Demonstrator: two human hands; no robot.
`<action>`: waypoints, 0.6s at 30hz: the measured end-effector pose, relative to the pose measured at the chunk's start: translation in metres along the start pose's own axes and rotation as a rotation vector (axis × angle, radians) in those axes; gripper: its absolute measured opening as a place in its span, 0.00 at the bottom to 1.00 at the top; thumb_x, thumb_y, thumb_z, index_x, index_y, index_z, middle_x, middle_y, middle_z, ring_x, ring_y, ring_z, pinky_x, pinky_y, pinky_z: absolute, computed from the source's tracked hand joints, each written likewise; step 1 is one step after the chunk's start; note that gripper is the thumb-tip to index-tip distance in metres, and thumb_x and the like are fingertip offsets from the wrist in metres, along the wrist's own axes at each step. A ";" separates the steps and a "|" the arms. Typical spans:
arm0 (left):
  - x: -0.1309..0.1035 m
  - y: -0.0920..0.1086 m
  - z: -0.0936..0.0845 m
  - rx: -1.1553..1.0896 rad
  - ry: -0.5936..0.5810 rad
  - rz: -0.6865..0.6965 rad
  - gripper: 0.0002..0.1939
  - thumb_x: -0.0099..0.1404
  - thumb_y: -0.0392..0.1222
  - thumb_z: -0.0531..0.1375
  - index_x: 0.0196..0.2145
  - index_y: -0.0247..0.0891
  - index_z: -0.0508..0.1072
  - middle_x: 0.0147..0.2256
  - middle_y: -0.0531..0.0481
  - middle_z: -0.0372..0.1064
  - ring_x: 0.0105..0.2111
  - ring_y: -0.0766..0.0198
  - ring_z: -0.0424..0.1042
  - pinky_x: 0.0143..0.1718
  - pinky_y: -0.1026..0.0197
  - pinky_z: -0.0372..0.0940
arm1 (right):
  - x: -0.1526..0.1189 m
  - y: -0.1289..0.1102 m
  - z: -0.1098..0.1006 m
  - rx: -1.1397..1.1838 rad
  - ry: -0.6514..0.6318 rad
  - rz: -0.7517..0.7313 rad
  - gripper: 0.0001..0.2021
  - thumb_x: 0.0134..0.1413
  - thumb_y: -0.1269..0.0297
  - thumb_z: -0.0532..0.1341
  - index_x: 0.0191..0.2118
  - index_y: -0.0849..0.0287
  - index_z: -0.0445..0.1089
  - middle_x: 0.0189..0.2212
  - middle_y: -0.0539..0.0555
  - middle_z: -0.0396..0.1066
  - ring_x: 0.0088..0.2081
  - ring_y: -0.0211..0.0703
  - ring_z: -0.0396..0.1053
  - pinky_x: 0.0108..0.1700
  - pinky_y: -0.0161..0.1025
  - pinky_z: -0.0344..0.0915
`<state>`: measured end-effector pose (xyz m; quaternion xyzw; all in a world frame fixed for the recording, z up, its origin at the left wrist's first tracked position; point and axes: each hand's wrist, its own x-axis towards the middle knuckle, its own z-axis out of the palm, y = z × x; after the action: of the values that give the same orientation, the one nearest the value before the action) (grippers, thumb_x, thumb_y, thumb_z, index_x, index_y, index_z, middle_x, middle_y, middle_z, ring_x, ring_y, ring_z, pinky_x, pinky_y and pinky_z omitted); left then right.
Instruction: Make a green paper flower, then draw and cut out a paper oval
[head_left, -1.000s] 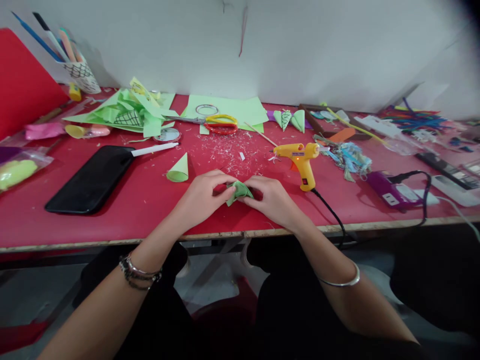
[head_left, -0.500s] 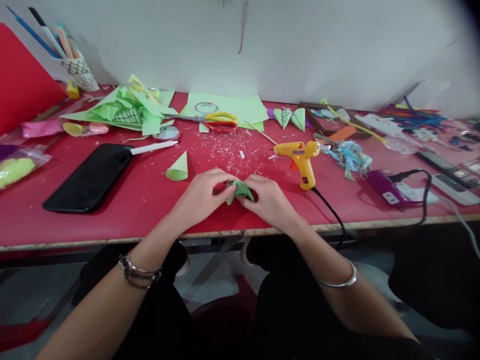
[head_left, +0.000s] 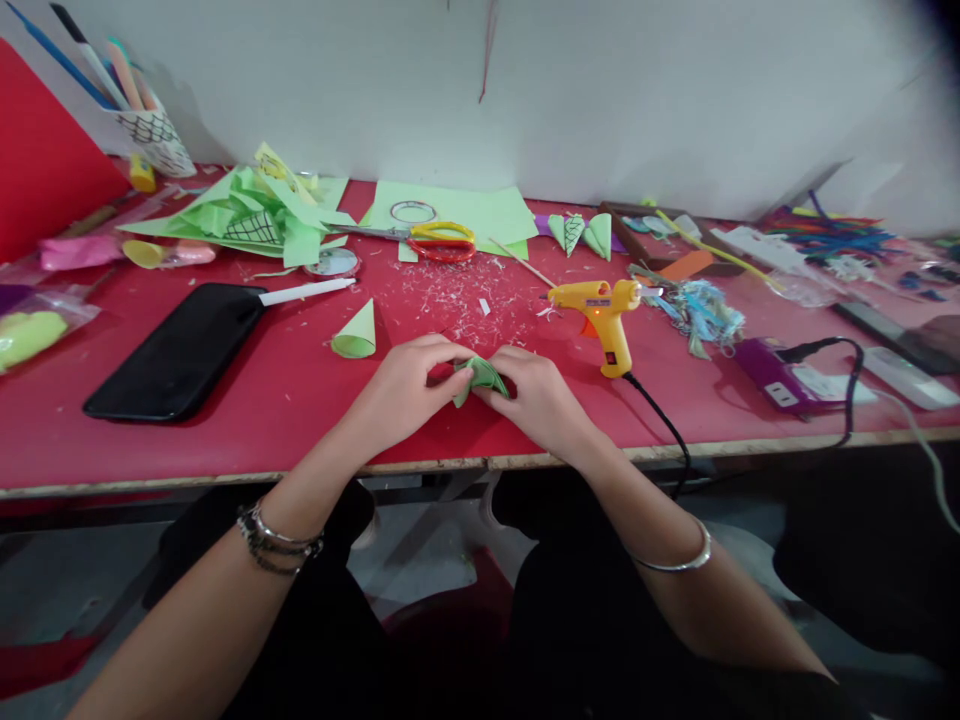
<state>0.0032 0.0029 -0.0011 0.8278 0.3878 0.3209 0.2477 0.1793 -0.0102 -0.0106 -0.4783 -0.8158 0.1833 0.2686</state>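
Near the front edge of the red table, my left hand (head_left: 411, 392) and my right hand (head_left: 541, 398) pinch a folded piece of green paper (head_left: 484, 374) between them, one at each side. The fingers hide part of the paper. Just left of my left hand a green paper cone (head_left: 357, 332) rests on the table. To the right of my right hand lies a yellow glue gun (head_left: 606, 320), its small orange light on. White paper scraps (head_left: 484, 306) are scattered beyond my hands.
A black phone (head_left: 180, 352) with a white pen (head_left: 307, 292) lies at the left. Scissors (head_left: 442, 240), green sheets (head_left: 480, 210) and small green cones (head_left: 598, 236) are along the back. A purple power adapter (head_left: 772, 375) sits at the right; a dark cord hangs over the front edge.
My hands hold the green paper in nearly the same place and pose. At the far right edge, a dark blurred shape now appears over the items there.
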 end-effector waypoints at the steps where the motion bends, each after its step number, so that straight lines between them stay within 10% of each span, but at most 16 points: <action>1: 0.000 0.000 0.000 -0.002 0.000 0.002 0.11 0.63 0.40 0.54 0.40 0.38 0.73 0.37 0.49 0.71 0.36 0.66 0.70 0.35 0.65 0.65 | 0.000 0.000 0.000 -0.001 0.004 -0.001 0.05 0.49 0.74 0.59 0.26 0.61 0.63 0.25 0.48 0.59 0.29 0.36 0.60 0.31 0.33 0.54; 18: -0.001 -0.001 0.000 0.011 -0.003 -0.009 0.12 0.63 0.42 0.54 0.39 0.37 0.73 0.38 0.48 0.71 0.37 0.65 0.70 0.36 0.64 0.65 | -0.001 -0.002 -0.006 0.004 -0.020 -0.049 0.03 0.48 0.75 0.58 0.28 0.62 0.66 0.25 0.50 0.61 0.30 0.38 0.61 0.33 0.34 0.57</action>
<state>0.0027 0.0030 -0.0024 0.8279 0.3929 0.3165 0.2452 0.1822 -0.0118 -0.0056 -0.4556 -0.8297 0.1830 0.2656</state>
